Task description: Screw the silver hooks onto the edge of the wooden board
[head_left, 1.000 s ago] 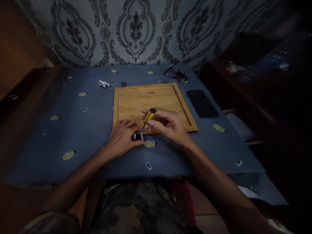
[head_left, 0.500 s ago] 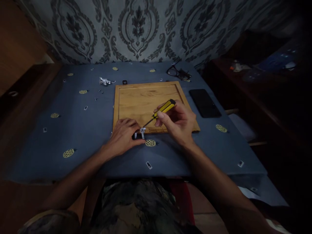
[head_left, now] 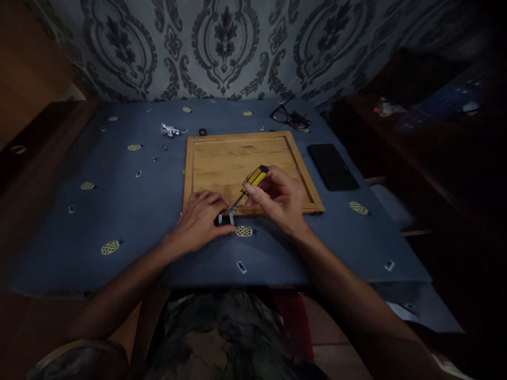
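A framed wooden panel (head_left: 237, 158), like a cabinet door, lies flat on the cloth-covered table. At its near edge sits a small silver metal hinge (head_left: 232, 216), partly hidden by my fingers. My left hand (head_left: 202, 216) is closed around the hinge, fingers over the panel's edge and thumb below. In my right hand (head_left: 279, 198) is a yellow and black screwdriver (head_left: 254, 178), held tilted with its handle up to the right. Its tip meets the top of the hinge; any screw under it is too small to make out.
Shiny metal hinges (head_left: 170, 130) lie at the back left, with several small screws (head_left: 155, 159) nearer. A small black object (head_left: 203, 132) rests behind the panel. Eyeglasses (head_left: 291, 117) are at the back right, and a black phone (head_left: 332, 167) lies right of the panel.
My right hand has moved left and slightly down with the screwdriver, which now stands steeper over the hinge. My left hand stays in place.
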{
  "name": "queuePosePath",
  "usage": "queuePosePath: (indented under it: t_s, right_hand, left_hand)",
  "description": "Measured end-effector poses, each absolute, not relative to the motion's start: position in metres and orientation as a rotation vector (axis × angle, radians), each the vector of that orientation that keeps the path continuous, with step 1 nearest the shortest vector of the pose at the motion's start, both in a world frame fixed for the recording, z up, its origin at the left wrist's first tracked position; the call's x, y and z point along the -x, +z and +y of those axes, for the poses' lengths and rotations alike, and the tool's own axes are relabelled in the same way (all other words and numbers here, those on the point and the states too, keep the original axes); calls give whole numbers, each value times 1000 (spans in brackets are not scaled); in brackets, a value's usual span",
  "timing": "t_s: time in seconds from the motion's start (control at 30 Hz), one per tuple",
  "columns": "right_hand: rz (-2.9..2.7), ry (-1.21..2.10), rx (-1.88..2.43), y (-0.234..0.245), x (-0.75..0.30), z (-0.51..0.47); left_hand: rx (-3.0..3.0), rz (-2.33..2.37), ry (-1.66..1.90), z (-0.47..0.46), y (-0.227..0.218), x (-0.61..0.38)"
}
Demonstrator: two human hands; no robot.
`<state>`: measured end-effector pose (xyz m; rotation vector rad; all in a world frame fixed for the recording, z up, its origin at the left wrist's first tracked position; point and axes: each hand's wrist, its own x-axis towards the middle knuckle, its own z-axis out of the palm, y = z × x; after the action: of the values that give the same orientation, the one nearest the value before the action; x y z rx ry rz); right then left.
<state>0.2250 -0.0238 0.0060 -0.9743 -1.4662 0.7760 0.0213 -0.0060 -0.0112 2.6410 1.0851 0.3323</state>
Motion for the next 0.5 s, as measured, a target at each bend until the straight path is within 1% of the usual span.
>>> queuePosePath:
  t_s: [0.27, 0.5]
  right_hand:
    - [-1602, 713, 920, 2, -229, -22]
    - [-1633, 843, 920, 11, -233, -22]
  left_hand:
    - [-2651, 1117, 332, -6, -11, -22]
    - [-2643, 1105, 302, -6, -10, -22]
